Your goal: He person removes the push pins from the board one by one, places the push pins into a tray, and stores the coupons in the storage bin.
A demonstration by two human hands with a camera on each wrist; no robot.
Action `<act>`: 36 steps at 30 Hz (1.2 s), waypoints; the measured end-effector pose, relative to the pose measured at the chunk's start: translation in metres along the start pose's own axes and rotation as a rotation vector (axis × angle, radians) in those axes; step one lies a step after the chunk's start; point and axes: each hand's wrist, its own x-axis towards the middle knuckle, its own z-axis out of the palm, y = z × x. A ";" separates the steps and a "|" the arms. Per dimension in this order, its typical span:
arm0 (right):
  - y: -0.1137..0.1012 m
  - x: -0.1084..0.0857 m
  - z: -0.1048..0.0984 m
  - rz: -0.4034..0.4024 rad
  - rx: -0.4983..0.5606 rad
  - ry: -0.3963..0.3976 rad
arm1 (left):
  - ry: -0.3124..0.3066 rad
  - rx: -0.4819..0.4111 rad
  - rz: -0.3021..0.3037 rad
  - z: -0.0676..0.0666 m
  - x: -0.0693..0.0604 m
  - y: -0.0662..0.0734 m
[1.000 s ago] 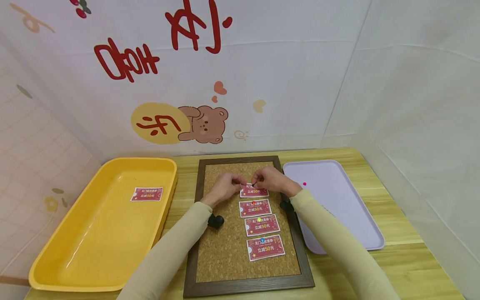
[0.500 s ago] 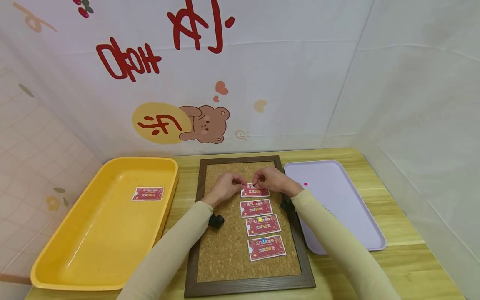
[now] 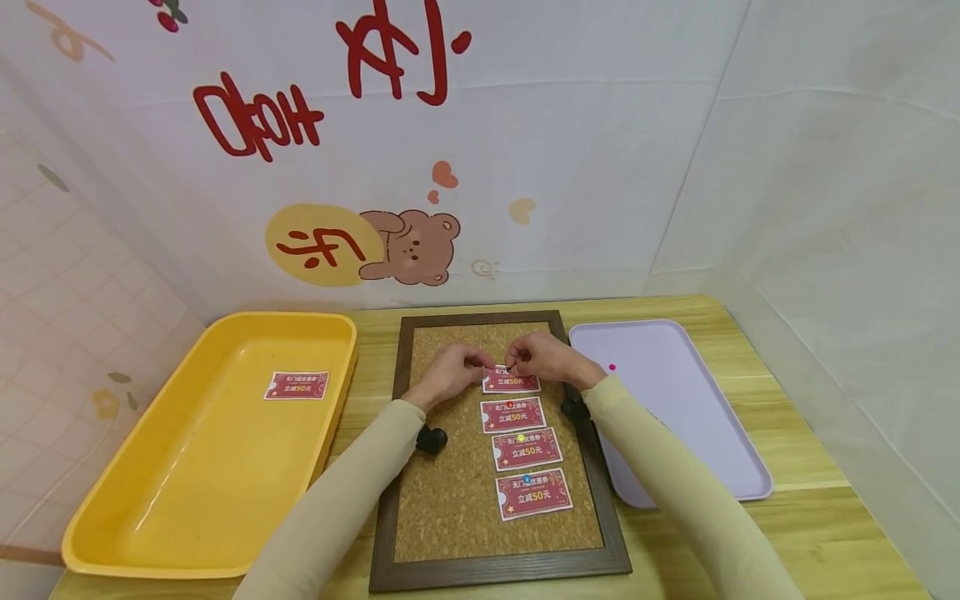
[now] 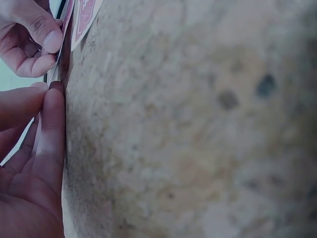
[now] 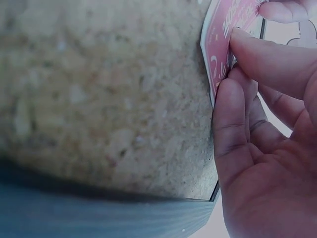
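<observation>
While the top left corner of the top ticket is pinched in the narrow grip of the left hand, a small dark thing is held at the top edge of the same ticket in the grip of the right hand, with finger and thumb close together. What that thing is cannot be told, as it is mostly hidden by the fingers. The ticket is placed at the far part of the cork board. Below it, 3 more red tickets are lined up: the 2nd ticket is marked by a red pin, the 3rd ticket by a yellow pin, and the 4th ticket by a blue pin. The cork is edged by a dark wood frame, which is set on the bench. To the left, 1 loose ticket is laid in a yellow bin. To the right, a pink pin is seen on a purple tray, which is partly hidden by the right sleeve. At the back, a bear is printed on the white wall.
</observation>
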 end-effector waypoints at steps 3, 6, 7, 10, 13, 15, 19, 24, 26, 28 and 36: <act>0.001 0.001 0.000 0.001 -0.003 -0.004 | 0.002 0.001 0.004 0.000 0.001 -0.001; 0.003 0.001 0.000 -0.004 0.007 -0.005 | 0.005 0.000 0.008 0.001 0.002 -0.002; 0.003 0.002 0.000 -0.005 0.012 -0.006 | 0.006 -0.002 0.010 0.001 0.002 -0.002; 0.003 0.002 -0.001 -0.008 0.030 -0.009 | 0.007 -0.003 0.010 0.000 0.002 -0.003; 0.003 0.001 -0.001 -0.017 0.047 -0.010 | 0.008 0.001 0.002 -0.001 0.001 -0.002; 0.003 0.001 -0.002 -0.030 0.053 -0.009 | 0.009 0.002 -0.002 -0.001 0.001 -0.002; 0.005 0.000 -0.001 -0.055 0.058 -0.010 | 0.007 -0.002 0.007 0.000 0.001 -0.004; 0.006 -0.001 0.000 -0.061 0.060 -0.007 | 0.005 -0.007 0.021 0.001 0.000 -0.006; 0.006 -0.001 0.001 -0.063 0.065 -0.002 | 0.004 -0.008 0.021 0.001 0.000 -0.006; 0.006 -0.001 0.001 -0.067 0.068 0.002 | 0.004 -0.007 0.017 0.001 0.000 -0.006; 0.004 -0.002 0.000 -0.050 0.044 -0.004 | 0.009 0.004 0.014 0.002 0.000 -0.006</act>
